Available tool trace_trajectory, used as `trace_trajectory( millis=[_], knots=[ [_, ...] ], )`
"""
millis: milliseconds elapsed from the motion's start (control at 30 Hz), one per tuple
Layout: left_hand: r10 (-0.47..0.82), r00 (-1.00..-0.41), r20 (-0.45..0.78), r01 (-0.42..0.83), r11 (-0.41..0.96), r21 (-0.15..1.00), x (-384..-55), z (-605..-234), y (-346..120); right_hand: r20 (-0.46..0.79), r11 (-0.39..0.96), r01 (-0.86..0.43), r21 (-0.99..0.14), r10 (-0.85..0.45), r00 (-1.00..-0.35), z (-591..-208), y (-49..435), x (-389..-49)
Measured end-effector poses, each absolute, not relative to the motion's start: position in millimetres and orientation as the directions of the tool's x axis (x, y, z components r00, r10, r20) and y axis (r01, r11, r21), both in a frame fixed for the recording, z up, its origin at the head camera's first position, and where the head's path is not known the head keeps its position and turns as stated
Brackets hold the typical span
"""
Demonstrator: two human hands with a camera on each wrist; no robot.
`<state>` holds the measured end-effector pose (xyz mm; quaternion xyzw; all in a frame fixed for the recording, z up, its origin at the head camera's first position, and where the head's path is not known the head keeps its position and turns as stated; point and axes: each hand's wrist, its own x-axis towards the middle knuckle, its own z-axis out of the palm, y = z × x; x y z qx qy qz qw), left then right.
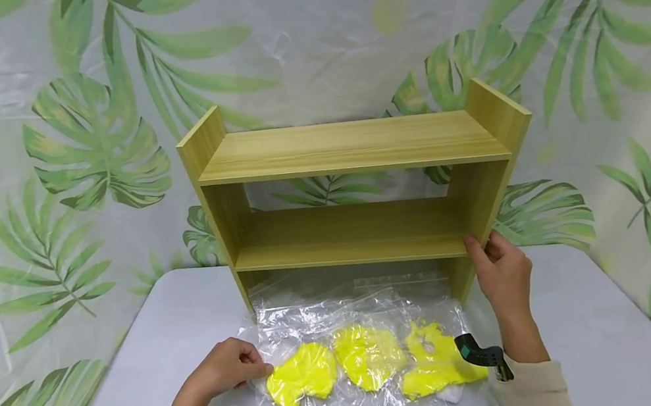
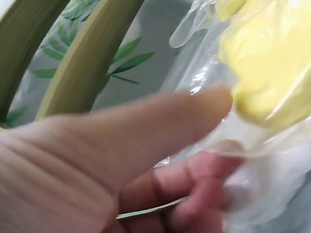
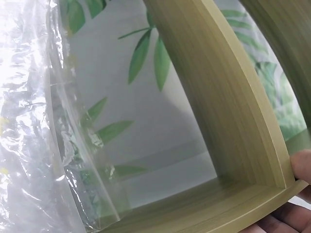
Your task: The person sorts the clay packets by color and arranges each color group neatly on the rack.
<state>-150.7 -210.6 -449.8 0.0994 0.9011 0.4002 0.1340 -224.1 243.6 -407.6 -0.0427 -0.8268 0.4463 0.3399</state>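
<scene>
A light wooden two-tier shelf (image 1: 350, 151) stands at the back of the table. My right hand (image 1: 502, 270) grips its right side panel (image 1: 488, 192), thumb at the front by the lower board and fingers round the outside. Clear plastic zip bags (image 1: 337, 317) lie in front of the shelf, holding flattened, soft-looking yellow lumps (image 1: 302, 374). With thumb and fingers my left hand (image 1: 224, 369) pinches the left edge of the leftmost bag. In the left wrist view, the bag film passes between the thumb (image 2: 194, 109) and the curled fingers.
A white-covered table (image 1: 184, 330) bears everything. Behind it hangs a pale cloth (image 1: 309, 46) printed with green leaves. The bags' upper parts reach under the shelf's lower board (image 1: 346, 234). A black camera mount sits on each wrist.
</scene>
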Motion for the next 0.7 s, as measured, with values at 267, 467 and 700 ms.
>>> trace_trajectory(
  millis=[267,467,700],
  knots=[
    [0.324,-0.937,-0.130,0.052,0.497,0.866,-155.9,-455.6,-211.5,0.528,0.608,-0.223,-0.762,0.382,-0.759,-407.8,243.2,-225.0],
    [0.290,-0.943,-0.165,-0.016,0.453,0.891,-158.0,-454.6,-211.8,0.535,0.606,-0.235,-0.760,0.378,-0.756,-407.5,243.9,-226.9],
    [0.107,-0.963,-0.249,-0.175,0.454,0.873,-156.5,-451.7,-203.9,0.521,0.604,-0.220,-0.766,0.383,-0.763,-408.0,243.2,-225.2]
  ],
)
